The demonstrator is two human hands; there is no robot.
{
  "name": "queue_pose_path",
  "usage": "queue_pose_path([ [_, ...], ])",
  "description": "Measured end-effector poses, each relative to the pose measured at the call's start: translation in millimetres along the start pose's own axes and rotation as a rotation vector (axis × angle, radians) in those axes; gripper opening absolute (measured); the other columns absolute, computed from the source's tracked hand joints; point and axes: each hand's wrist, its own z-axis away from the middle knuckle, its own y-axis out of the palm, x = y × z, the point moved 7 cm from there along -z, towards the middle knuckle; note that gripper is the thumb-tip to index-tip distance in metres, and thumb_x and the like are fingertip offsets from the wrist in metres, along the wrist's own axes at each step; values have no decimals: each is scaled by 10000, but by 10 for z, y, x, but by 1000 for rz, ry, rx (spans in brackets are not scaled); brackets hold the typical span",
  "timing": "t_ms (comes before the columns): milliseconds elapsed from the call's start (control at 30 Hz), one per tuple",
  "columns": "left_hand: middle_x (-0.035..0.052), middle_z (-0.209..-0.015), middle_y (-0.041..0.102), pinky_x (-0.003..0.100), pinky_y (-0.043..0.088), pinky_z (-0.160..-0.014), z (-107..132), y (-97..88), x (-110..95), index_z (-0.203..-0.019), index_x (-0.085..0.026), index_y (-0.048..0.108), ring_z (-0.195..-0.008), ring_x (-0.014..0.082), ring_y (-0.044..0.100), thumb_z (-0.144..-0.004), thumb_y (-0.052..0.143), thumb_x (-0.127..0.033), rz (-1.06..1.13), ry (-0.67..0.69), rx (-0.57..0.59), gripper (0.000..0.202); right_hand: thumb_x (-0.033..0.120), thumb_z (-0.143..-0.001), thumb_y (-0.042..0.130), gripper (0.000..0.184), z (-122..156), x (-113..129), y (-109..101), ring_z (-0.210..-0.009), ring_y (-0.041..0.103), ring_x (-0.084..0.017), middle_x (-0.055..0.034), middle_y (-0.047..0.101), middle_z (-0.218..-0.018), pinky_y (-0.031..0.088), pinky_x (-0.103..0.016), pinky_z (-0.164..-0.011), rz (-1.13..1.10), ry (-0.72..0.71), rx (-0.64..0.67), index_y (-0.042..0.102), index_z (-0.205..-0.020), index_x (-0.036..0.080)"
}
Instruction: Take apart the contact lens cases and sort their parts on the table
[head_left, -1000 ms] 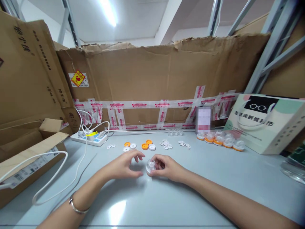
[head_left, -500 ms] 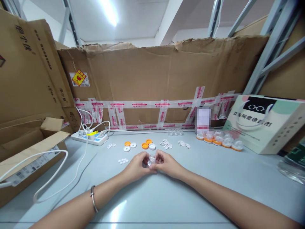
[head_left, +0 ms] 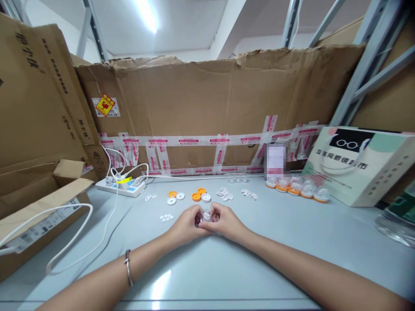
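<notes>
My left hand (head_left: 187,224) and my right hand (head_left: 223,221) meet at the middle of the grey table (head_left: 227,268). Between their fingertips they pinch a small clear plastic cup (head_left: 205,216). Both hands are closed around it and rest on the tabletop. A metal bracelet (head_left: 128,268) sits on my left wrist. Just left of my left hand lies a small cluster of white discs (head_left: 166,217).
Orange and white caps (head_left: 198,196) and small white parts (head_left: 226,195) lie beyond the hands. A row of clear cups with orange lids (head_left: 296,187) stands at the right by a printed box (head_left: 359,166). A power strip (head_left: 121,186) with white cables and an open carton (head_left: 35,216) are at left.
My left hand moved right from beside the cup and joined my right hand on it. The white discs, covered a second ago, now show. The last half second shows almost no motion.
</notes>
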Motion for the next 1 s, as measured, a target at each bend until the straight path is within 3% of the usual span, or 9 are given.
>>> queue_pose_path([
  [500, -66, -590, 436, 178, 286, -495, -11, 9, -1, -665, -154, 442, -561, 75, 384, -563, 687, -240, 39, -11, 61, 279, 274, -593, 630, 234, 39, 57, -3, -500, 342, -70, 75, 395, -528, 258, -194, -468, -48, -41, 2, 419, -640, 183],
  [733, -41, -719, 509, 204, 393, -585, 13, 9, 14, -986, -177, 398, -649, 104, 491, -618, 663, -222, 123, 60, 73, 455, 183, -614, 583, 151, 72, 150, 40, -563, 343, -82, 61, 392, -616, 281, -199, -516, -7, -159, 92, 487, -731, 175],
  [900, -47, -707, 479, 213, 384, -580, 32, 13, -9, -1053, -178, 371, -638, 106, 479, -615, 671, -227, 103, 65, 81, 533, 342, -631, 666, 388, 92, 146, 10, -559, 341, -92, 89, 358, -608, 280, -204, -528, 26, -124, 53, 400, -883, 214],
  [1000, -50, -698, 476, 219, 386, -595, 36, 13, -26, -1053, -180, 368, -641, 109, 484, -619, 679, -250, 117, 53, 83, 539, 352, -704, 608, 321, 101, 134, 31, -518, 316, -88, 105, 321, -559, 262, -206, -514, 28, -111, 76, 361, -862, 220],
])
